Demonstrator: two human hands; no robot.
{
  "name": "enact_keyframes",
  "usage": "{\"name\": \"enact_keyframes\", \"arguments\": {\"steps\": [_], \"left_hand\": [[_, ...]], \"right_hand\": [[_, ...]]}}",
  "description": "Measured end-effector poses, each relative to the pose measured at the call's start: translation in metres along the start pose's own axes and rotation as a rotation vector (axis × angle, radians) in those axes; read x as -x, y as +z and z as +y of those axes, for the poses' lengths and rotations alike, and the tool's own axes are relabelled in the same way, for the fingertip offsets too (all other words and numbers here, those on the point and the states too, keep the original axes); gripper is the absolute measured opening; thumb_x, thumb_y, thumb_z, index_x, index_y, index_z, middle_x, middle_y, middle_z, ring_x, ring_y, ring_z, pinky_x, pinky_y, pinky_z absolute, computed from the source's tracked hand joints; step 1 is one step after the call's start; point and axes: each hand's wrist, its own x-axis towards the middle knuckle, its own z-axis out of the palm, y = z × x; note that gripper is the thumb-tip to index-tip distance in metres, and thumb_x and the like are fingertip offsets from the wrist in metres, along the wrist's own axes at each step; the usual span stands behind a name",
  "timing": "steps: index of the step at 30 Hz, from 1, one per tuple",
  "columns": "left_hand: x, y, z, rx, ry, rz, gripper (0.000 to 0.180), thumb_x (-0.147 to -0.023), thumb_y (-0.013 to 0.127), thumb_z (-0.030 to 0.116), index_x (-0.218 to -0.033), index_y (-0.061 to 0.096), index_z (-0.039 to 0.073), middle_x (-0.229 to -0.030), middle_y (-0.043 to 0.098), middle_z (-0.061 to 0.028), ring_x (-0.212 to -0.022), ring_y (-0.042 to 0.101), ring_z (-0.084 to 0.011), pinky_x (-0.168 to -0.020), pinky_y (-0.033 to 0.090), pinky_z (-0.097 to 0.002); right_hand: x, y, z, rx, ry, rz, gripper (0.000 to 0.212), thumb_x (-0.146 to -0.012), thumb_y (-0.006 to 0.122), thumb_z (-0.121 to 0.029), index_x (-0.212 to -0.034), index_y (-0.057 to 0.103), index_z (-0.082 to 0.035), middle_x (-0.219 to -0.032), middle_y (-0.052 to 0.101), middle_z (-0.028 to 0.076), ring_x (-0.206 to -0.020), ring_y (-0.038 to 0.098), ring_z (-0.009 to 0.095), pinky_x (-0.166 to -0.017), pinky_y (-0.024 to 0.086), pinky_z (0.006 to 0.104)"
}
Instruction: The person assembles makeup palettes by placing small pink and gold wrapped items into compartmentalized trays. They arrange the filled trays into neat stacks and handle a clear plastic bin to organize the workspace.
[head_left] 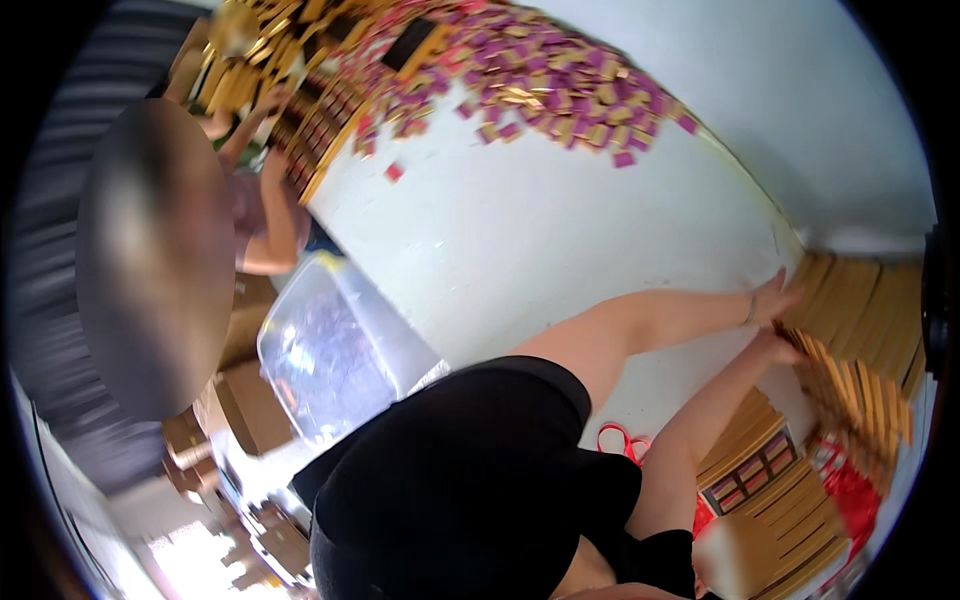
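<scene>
At the right, my left hand (773,299) and my right hand (779,346) are close together at the near end of a tilted row of narrow tan slats (858,388). The fingers of my right hand are bent round the end of the row. My left hand grips just above it, its thumb standing apart; its fingertips are smeared. Beyond my hands lies a flat stack of similar tan strips (860,305). Below my right forearm are more tan slats (800,535) and a dark-framed tray with reddish pieces (752,472).
A pale table (560,240) bears a large heap of small purple and tan pieces (560,85). At the left another person (270,220) works beside filled wooden trays (325,130). A clear plastic bin (335,350) and cardboard boxes (255,405) stand nearby. Red-handled scissors (622,440) lie by my right arm.
</scene>
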Motion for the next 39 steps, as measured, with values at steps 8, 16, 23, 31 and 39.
{"name": "enact_keyframes", "arguments": {"steps": [8, 16, 23, 31, 39], "left_hand": [[0.383, -0.266, -0.042, -0.893, 0.318, 0.307, 0.046, -0.089, 0.060, 0.019, -0.132, 0.049, 0.007, -0.130, 0.055, -0.0150, -0.116, 0.053, -0.0335, -0.097, 0.043, -0.0440], [0.633, -0.410, -0.198, -1.743, -0.303, -0.075, 0.055, -0.078, 0.065, 0.046, -0.123, 0.057, 0.016, -0.151, 0.031, -0.0089, -0.144, 0.022, -0.0287, -0.095, 0.021, -0.0796], [0.644, -0.428, -0.254, -1.707, -0.445, -0.046, 0.036, -0.088, 0.051, 0.035, -0.118, 0.061, 0.016, -0.145, 0.040, -0.0110, -0.142, 0.025, -0.0303, -0.096, 0.024, -0.0754], [0.644, -0.369, -0.211, -1.295, -0.733, 0.724, 0.064, -0.085, 0.063, 0.031, -0.145, 0.040, 0.028, -0.158, -0.003, -0.0241, -0.143, 0.010, -0.0479, -0.108, 0.027, -0.0609], [0.647, -0.328, -0.224, -0.829, -0.873, 0.843, 0.072, -0.092, 0.057, 0.024, -0.150, 0.017, 0.036, -0.104, 0.065, -0.0233, -0.093, 0.065, -0.0421, -0.081, 0.051, -0.0524]], "right_hand": [[0.165, -0.063, 0.082, 1.011, -0.120, -0.185, 0.067, -0.098, 0.048, -0.032, -0.147, 0.021, 0.006, -0.155, 0.020, 0.022, -0.143, 0.021, 0.033, -0.117, 0.021, 0.0371], [0.374, -0.068, 0.080, 1.779, -0.405, -1.423, 0.071, -0.084, 0.061, -0.020, -0.144, 0.031, 0.002, -0.153, 0.026, 0.023, -0.142, 0.023, 0.037, -0.113, 0.016, 0.0579], [0.368, -0.078, 0.084, 1.793, -0.533, -1.413, 0.068, -0.085, 0.059, -0.025, -0.145, 0.035, -0.004, -0.154, 0.027, 0.018, -0.143, 0.022, 0.037, -0.113, 0.017, 0.0567], [0.363, -0.092, 0.093, 1.784, -0.770, -1.431, 0.063, -0.091, 0.053, -0.034, -0.143, 0.038, -0.003, -0.151, 0.032, 0.019, -0.143, 0.024, 0.035, -0.112, 0.019, 0.0580], [0.356, -0.098, 0.086, 1.638, -0.857, -1.516, 0.057, -0.094, 0.049, -0.035, -0.142, 0.041, -0.006, -0.150, 0.034, 0.018, -0.138, 0.032, 0.036, -0.110, 0.024, 0.0538]]}}
